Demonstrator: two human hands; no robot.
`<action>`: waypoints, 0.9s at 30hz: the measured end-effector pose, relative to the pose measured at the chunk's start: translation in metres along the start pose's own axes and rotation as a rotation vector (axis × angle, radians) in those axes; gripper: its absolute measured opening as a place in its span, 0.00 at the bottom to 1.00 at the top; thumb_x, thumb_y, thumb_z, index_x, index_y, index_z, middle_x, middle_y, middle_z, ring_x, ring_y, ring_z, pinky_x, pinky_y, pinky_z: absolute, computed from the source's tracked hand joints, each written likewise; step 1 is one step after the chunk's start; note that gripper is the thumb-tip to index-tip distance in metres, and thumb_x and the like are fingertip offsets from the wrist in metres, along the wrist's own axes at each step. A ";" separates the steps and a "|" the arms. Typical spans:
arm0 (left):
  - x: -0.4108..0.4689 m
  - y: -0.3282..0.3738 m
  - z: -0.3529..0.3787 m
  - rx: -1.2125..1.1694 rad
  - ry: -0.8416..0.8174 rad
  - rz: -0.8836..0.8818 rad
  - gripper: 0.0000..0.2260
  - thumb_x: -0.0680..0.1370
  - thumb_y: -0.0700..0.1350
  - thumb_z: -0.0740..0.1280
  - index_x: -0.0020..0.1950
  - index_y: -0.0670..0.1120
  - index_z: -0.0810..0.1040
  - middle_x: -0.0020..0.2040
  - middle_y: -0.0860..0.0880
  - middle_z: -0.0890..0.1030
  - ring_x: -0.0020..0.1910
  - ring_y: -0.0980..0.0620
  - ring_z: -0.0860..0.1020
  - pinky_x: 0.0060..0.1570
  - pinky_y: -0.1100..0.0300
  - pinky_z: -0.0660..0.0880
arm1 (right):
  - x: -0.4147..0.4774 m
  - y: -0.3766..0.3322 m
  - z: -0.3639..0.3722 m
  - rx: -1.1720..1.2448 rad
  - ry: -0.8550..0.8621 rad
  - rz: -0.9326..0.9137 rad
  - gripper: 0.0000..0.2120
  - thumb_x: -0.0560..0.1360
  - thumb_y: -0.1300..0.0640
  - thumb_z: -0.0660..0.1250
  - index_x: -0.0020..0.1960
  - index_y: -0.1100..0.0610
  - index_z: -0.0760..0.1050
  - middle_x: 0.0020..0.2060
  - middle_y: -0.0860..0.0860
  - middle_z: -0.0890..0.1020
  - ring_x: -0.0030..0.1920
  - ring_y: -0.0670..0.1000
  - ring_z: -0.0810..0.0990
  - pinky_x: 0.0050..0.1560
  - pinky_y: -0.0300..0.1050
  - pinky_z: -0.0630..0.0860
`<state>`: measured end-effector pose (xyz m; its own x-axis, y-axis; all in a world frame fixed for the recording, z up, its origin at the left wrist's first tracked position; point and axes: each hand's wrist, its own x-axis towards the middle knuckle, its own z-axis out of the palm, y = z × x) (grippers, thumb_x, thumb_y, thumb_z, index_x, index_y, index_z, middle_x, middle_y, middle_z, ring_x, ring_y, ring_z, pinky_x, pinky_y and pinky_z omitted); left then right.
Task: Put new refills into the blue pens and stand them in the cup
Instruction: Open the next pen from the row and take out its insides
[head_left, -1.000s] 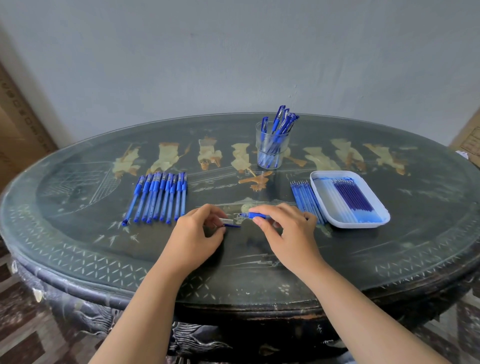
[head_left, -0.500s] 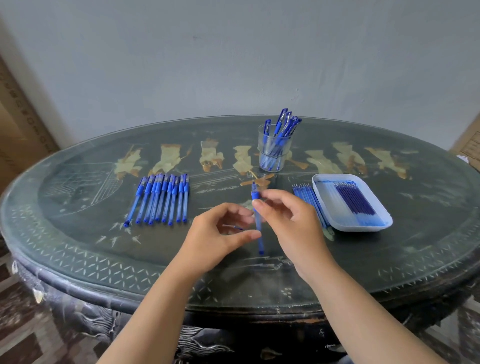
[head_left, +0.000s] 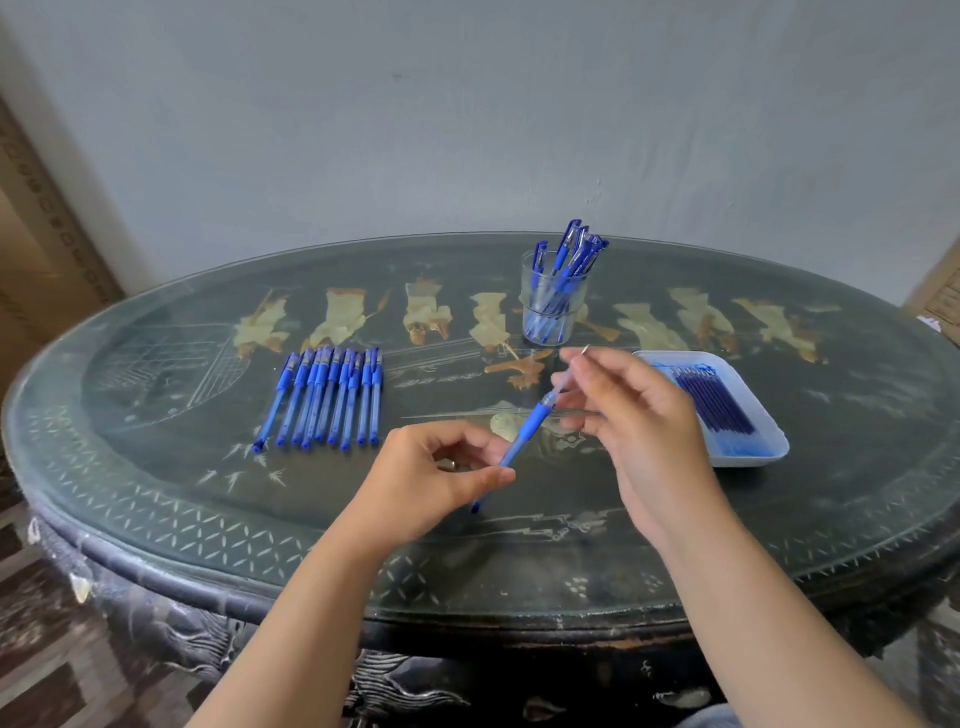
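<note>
**Refill at the barrel's mouth, fingertips lost in blur**

We could not read the fingertips of the right hand (head_left: 641, 415) clearly, as motion smeared them. The thin refill (head_left: 562, 383) they pinched showed only as a pale, nearly clear line with a small metal point at its far end. Whether its near end sat inside the barrel or just at its mouth we could not tell. Something small and shiny glinted inside the curl of the left hand (head_left: 431, 480), and we could not make out what it was. Both forearms ran off the bottom edge.

The pen (head_left: 519, 444) hung between the two hands, tilted, gripped between the left thumb and fingers. It was translucent blue with a darker blue grip sleeve, and its low end hung close over the table (head_left: 208, 483).

Beyond the right hand stood the clear cup (head_left: 530, 312), with capped pens (head_left: 571, 254) leaning in it. Beyond the left hand a row of pens (head_left: 327, 395) lay side by side. Just outside the right hand a white tray (head_left: 763, 415) held dark blue spare refills (head_left: 711, 400), its near corner hidden behind that hand.
</note>
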<state>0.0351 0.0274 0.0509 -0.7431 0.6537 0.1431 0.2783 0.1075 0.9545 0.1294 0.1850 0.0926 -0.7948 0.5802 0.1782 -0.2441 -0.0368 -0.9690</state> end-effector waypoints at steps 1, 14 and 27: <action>0.000 0.000 0.001 0.006 -0.013 -0.003 0.07 0.68 0.37 0.78 0.44 0.42 0.85 0.40 0.50 0.86 0.37 0.56 0.81 0.44 0.66 0.77 | 0.002 -0.004 -0.002 0.016 0.020 -0.015 0.05 0.78 0.56 0.66 0.50 0.54 0.80 0.41 0.54 0.85 0.45 0.53 0.84 0.45 0.48 0.81; -0.001 0.000 -0.001 0.051 0.008 -0.018 0.07 0.69 0.39 0.78 0.44 0.48 0.85 0.40 0.52 0.86 0.37 0.58 0.81 0.42 0.69 0.75 | 0.020 -0.026 -0.015 0.019 0.079 -0.094 0.13 0.78 0.69 0.64 0.58 0.55 0.72 0.40 0.56 0.83 0.42 0.55 0.84 0.44 0.50 0.83; 0.006 -0.026 -0.013 -0.154 0.605 -0.077 0.07 0.73 0.43 0.75 0.48 0.53 0.83 0.42 0.51 0.85 0.43 0.44 0.83 0.51 0.48 0.80 | 0.122 0.024 -0.034 -0.787 -0.041 0.220 0.24 0.76 0.68 0.69 0.70 0.57 0.73 0.44 0.57 0.81 0.36 0.52 0.81 0.39 0.51 0.83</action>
<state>0.0151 0.0188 0.0305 -0.9829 0.1036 0.1523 0.1530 -0.0010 0.9882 0.0458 0.2823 0.0857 -0.8026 0.5953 -0.0387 0.3692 0.4447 -0.8161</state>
